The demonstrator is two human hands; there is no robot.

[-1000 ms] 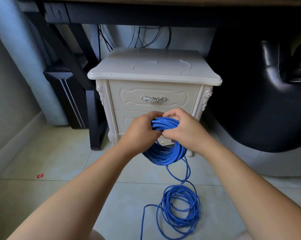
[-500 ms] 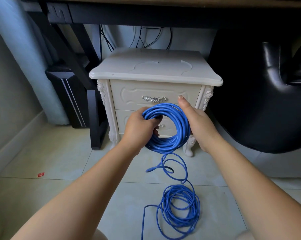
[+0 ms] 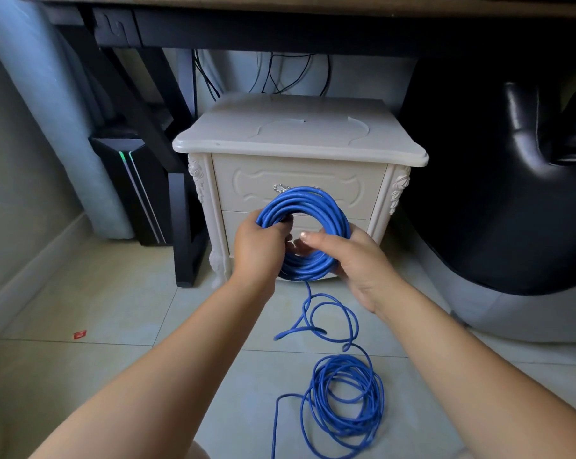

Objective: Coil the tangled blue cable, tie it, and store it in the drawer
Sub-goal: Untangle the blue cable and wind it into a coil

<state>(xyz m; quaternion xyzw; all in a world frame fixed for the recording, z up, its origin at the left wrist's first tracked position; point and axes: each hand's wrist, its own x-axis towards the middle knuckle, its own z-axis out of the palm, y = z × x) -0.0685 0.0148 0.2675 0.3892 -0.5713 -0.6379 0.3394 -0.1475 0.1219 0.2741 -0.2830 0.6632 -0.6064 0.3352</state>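
Gripping the left side of a wound ring of blue cable (image 3: pixel 313 200) with the left hand (image 3: pixel 257 246), fingers curled through its opening, and clasping the lower right with the right hand (image 3: pixel 356 263), thumb across the strands, upright before the closed drawers (image 3: pixel 247 190) of a cream nightstand (image 3: pixel 296 140). Trailing from the ring's bottom to the tiled floor (image 3: pixel 114 309), past one free end, into slack loops. Beside the nightstand, a black computer tower (image 3: pixel 127 187) on the left, a black chair (image 3: pixel 495 193) on the right.
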